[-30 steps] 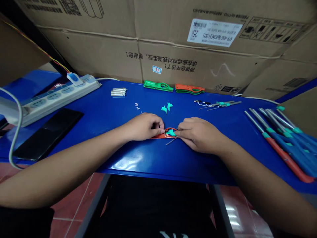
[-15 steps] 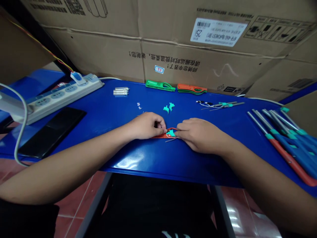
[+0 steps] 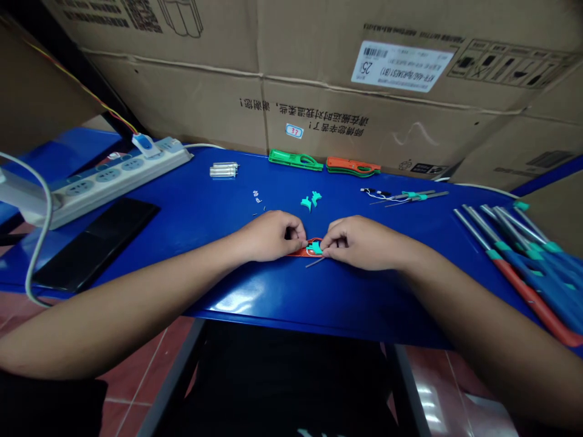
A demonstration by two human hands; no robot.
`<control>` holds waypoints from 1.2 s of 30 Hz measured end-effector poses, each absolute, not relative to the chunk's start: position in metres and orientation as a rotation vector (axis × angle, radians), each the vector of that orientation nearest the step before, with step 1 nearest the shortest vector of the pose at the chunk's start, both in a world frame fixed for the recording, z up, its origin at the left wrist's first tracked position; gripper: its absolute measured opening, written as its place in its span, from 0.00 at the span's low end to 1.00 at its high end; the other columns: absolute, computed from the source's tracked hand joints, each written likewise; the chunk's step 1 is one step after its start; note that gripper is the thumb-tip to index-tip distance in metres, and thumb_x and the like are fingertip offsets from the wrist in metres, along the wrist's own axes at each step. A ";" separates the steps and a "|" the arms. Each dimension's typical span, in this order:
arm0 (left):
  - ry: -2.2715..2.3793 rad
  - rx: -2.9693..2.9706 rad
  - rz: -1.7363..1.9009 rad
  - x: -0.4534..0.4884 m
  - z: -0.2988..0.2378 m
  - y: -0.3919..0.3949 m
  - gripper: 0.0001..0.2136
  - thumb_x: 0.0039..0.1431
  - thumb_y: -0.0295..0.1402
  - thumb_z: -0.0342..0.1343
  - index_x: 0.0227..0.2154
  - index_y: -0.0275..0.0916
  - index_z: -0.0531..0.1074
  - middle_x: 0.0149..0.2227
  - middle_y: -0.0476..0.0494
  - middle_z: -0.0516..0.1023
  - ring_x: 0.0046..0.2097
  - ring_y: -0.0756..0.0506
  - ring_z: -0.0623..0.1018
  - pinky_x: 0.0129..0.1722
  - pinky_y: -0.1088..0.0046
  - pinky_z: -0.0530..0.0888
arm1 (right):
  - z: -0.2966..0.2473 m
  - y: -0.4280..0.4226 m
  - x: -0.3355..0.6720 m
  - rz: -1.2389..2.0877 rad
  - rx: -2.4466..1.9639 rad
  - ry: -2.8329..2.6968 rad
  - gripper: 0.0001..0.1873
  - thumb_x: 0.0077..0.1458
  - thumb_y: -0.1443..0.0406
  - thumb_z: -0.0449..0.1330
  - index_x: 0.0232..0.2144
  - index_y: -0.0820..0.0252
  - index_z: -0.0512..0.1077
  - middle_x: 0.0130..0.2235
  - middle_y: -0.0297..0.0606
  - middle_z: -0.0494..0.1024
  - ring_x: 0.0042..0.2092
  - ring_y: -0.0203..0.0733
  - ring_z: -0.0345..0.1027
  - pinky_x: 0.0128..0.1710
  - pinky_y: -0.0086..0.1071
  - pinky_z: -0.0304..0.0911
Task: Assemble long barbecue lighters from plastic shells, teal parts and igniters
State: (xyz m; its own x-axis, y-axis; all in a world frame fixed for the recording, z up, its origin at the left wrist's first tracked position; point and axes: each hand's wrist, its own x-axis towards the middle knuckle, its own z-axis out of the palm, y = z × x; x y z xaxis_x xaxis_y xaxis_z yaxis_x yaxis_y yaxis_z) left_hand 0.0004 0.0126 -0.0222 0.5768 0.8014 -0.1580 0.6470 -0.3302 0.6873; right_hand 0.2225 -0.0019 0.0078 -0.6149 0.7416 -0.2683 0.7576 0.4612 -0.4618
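My left hand (image 3: pixel 271 235) rests on the blue table (image 3: pixel 191 212), fingers curled and pressing down an orange plastic shell (image 3: pixel 304 251). My right hand (image 3: pixel 364 243) pinches a small teal plastic piece (image 3: pixel 315 247) that sits on that shell. A thin metal rod (image 3: pixel 314 263) pokes out beneath my right fingers. Two loose teal pieces (image 3: pixel 310 200) lie just beyond my hands.
A green shell (image 3: pixel 294 159) and an orange shell (image 3: pixel 353 165) lie by the cardboard boxes (image 3: pixel 319 79). Several finished rod tools (image 3: pixel 523 255) lie at right, two rods with wires (image 3: pixel 405 195) mid-right. At left: power strip (image 3: pixel 104 179), black phone (image 3: pixel 95 240), small metal tubes (image 3: pixel 223 170).
My right hand has drawn in slightly and tightened on the teal piece. The left hand stays on the orange shell. The view has shifted a little.
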 end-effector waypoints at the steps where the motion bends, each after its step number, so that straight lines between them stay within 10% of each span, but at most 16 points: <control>1: 1.152 2.083 0.265 0.001 -0.022 0.012 0.07 0.55 0.34 0.59 0.34 0.39 0.80 0.34 0.49 0.82 0.34 0.49 0.79 0.34 0.76 0.70 | 0.008 0.001 0.221 -0.928 1.416 2.580 0.08 0.57 0.64 0.62 0.35 0.58 0.82 0.33 0.35 0.80 0.31 0.35 0.69 0.30 0.28 0.57; 36: 1.094 2.206 0.264 -0.009 -0.021 0.019 0.14 0.60 0.45 0.58 0.31 0.39 0.80 0.29 0.48 0.79 0.29 0.50 0.75 0.29 0.75 0.64 | -0.002 -0.012 0.232 -0.654 1.187 2.986 0.12 0.63 0.63 0.58 0.35 0.61 0.81 0.33 0.39 0.76 0.34 0.37 0.67 0.34 0.31 0.56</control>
